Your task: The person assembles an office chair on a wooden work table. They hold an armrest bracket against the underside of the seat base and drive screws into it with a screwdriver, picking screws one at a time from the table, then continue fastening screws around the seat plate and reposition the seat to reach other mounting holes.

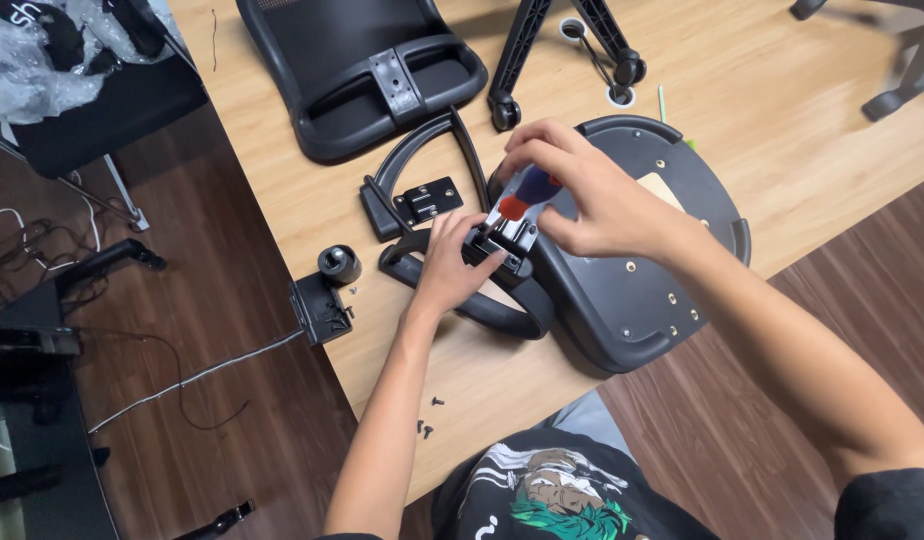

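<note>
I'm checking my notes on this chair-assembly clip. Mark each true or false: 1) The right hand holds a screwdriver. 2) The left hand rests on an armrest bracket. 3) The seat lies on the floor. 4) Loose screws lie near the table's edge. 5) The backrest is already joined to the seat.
1) True: the right hand holds a screwdriver with a red and blue handle.
2) True: the left hand presses on the armrest bracket.
3) False: the seat lies on the table.
4) True: screws lie there.
5) False: the backrest lies apart.
</note>
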